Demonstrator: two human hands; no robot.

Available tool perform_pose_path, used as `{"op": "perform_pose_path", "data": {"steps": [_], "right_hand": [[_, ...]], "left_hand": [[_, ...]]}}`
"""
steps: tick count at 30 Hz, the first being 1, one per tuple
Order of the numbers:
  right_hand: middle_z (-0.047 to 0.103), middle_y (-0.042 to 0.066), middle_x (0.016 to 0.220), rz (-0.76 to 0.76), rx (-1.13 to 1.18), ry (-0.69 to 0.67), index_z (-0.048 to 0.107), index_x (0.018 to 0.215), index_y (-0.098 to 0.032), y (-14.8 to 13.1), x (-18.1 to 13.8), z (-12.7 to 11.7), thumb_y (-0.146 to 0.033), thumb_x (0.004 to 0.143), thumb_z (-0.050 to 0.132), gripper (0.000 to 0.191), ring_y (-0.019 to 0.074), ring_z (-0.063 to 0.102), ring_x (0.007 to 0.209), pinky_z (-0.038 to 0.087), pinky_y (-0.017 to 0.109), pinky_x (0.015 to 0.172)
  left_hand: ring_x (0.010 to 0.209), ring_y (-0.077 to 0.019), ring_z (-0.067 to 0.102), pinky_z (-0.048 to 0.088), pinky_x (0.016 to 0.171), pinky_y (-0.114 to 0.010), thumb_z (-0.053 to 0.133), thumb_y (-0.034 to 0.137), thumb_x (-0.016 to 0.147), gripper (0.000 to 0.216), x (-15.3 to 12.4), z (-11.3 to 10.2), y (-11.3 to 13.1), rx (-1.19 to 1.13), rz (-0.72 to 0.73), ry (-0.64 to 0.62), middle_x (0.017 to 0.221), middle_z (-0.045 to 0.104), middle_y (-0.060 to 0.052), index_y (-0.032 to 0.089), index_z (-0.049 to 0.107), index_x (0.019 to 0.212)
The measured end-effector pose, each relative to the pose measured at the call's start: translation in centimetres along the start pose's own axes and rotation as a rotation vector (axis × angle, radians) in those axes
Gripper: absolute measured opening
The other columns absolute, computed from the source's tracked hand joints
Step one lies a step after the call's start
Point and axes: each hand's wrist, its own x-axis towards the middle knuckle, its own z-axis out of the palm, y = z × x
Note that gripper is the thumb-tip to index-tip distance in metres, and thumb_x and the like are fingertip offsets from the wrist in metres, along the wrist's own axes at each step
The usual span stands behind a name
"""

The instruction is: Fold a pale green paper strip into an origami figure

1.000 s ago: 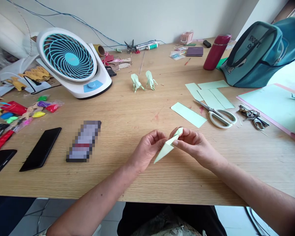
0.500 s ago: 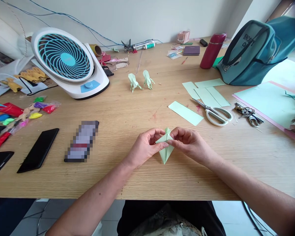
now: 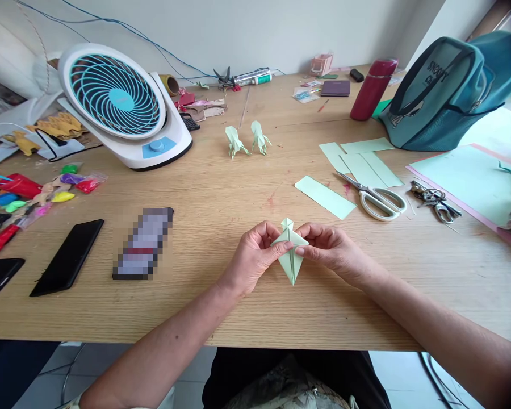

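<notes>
A pale green folded paper piece (image 3: 290,258) with its point toward me is pinched between both hands just above the wooden table (image 3: 221,307). My left hand (image 3: 255,255) grips its left flap with thumb and fingers closed. My right hand (image 3: 334,250) pinches its right flap the same way. Two finished green paper figures (image 3: 247,140) stand farther back on the table.
Green paper strips (image 3: 326,196) and white-handled scissors (image 3: 377,200) lie to the right, with keys (image 3: 436,200), a red bottle (image 3: 372,88) and a teal backpack (image 3: 447,91) beyond. A white and teal fan (image 3: 123,108), two black phones (image 3: 68,255) and coloured clay bits (image 3: 34,193) are on the left.
The paper piece turned from slanting leftward to pointing toward me. My left hand closed onto its left flap, and both hands now pinch it symmetrically.
</notes>
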Motion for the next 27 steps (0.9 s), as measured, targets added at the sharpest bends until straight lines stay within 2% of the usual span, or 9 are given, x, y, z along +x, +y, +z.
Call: {"op": "perform_pose_path", "data": {"steps": [6, 10, 13, 19, 23, 27], "right_hand": [[0.061, -0.002, 0.074, 0.024, -0.004, 0.061, 0.063, 0.076, -0.019, 0.1, 0.2, 0.8, -0.046, 0.071, 0.084, 0.035, 0.0130, 0.053, 0.069, 0.043, 0.029, 0.066], [0.063, 0.000, 0.077, 0.024, -0.011, 0.046, 0.062, 0.079, -0.019, 0.4, 0.2, 0.7, -0.047, 0.074, 0.082, 0.035, 0.0138, 0.054, 0.072, 0.043, 0.029, 0.067], [0.063, 0.000, 0.080, 0.017, -0.069, 0.045, 0.065, 0.084, -0.019, 0.6, 0.2, 0.6, -0.047, 0.077, 0.080, 0.033, 0.0139, 0.054, 0.073, 0.042, 0.029, 0.068], [0.060, 0.001, 0.075, 0.019, -0.236, 0.041, 0.064, 0.078, -0.018, 0.7, 0.1, 0.8, -0.051, 0.081, 0.073, 0.034, 0.0142, 0.049, 0.069, 0.039, 0.029, 0.064], [0.056, 0.000, 0.070, -0.005, -0.334, 0.037, 0.061, 0.077, -0.020, 0.6, 0.1, 1.0, -0.056, 0.081, 0.072, 0.038, 0.0147, 0.047, 0.066, 0.037, 0.028, 0.059], [0.052, -0.001, 0.068, -0.014, -0.366, 0.041, 0.061, 0.078, -0.019, 0.7, 0.2, 1.2, -0.055, 0.085, 0.067, 0.037, 0.0131, 0.043, 0.063, 0.033, 0.028, 0.057]], "left_hand": [[0.071, -0.0093, 0.050, 0.040, 0.063, -0.021, 0.083, 0.034, 0.073, 0.029, -0.1, 0.0, 0.0, -0.018, -0.035, 0.020, 0.077, 0.059, 0.002, 0.016, 0.065, 0.086], [0.065, -0.0091, 0.046, 0.038, 0.056, -0.021, 0.082, 0.035, 0.074, 0.029, 0.0, -0.1, -0.2, -0.004, -0.032, 0.008, 0.069, 0.054, 0.003, 0.015, 0.062, 0.073], [0.067, -0.0083, 0.044, 0.039, 0.062, -0.020, 0.081, 0.032, 0.075, 0.032, 0.0, 0.0, -0.3, -0.023, 0.015, 0.016, 0.068, 0.051, 0.004, 0.015, 0.055, 0.066], [0.071, -0.0091, 0.046, 0.039, 0.067, -0.021, 0.077, 0.029, 0.079, 0.022, -0.2, 0.3, -0.5, 0.059, 0.080, 0.046, 0.073, 0.054, 0.003, 0.016, 0.059, 0.073], [0.069, -0.0090, 0.049, 0.041, 0.064, -0.022, 0.078, 0.031, 0.080, 0.025, -0.1, 0.1, -0.6, 0.149, 0.145, 0.078, 0.074, 0.054, 0.003, 0.016, 0.059, 0.073], [0.067, -0.0087, 0.051, 0.042, 0.063, -0.021, 0.078, 0.032, 0.080, 0.026, 0.1, -0.1, -0.8, 0.171, 0.149, 0.104, 0.073, 0.056, 0.003, 0.016, 0.059, 0.072]]}}
